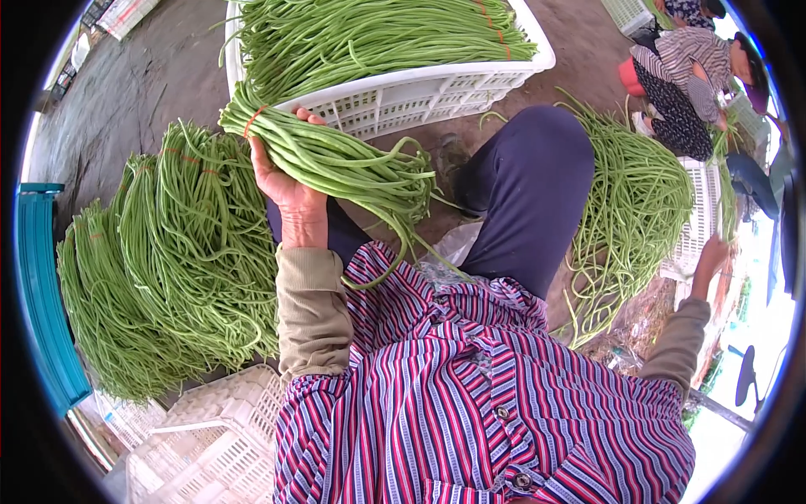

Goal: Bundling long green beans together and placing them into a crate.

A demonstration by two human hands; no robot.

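My left hand point(293, 183) holds a bundle of long green yard-long beans point(340, 154) from below, near the end tied with an orange band. The bundle's loose ends hang over my lap. Just beyond it, a white plastic crate point(434, 88) is filled with more banded beans. Out to the right, my right hand point(713, 252) is small at the bright edge, beside some long green beans point(727, 201) by a white crate; whether it grips them cannot be made out. Between that crate and my knee lies a loose heap of beans point(630, 208).
Banded bean bundles point(195, 239) stand at my left, with a teal plastic crate point(47, 290) beyond them. White crates point(214, 435) lie at lower left. A co-worker point(692, 69) sits at upper right beside further crates, with another person partly visible behind.
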